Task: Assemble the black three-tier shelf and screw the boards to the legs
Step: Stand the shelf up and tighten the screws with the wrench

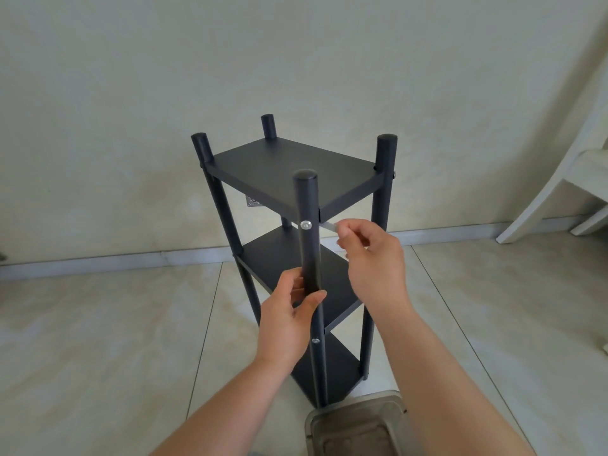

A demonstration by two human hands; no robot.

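Pale floor tiles (pixel 115 324) meet a cream wall (pixel 131 77), and the black three-tier shelf (pixel 289 169) stands upright on them before me. My left hand (pixel 289 317) grips its nearest leg (pixel 309 245) below a silver screw (pixel 306 224). My right hand (pixel 371 255) pinches a small hex key (pixel 329 227) just beside that screw. At the bottom edge sits a lidded plastic box (pixel 355 426).
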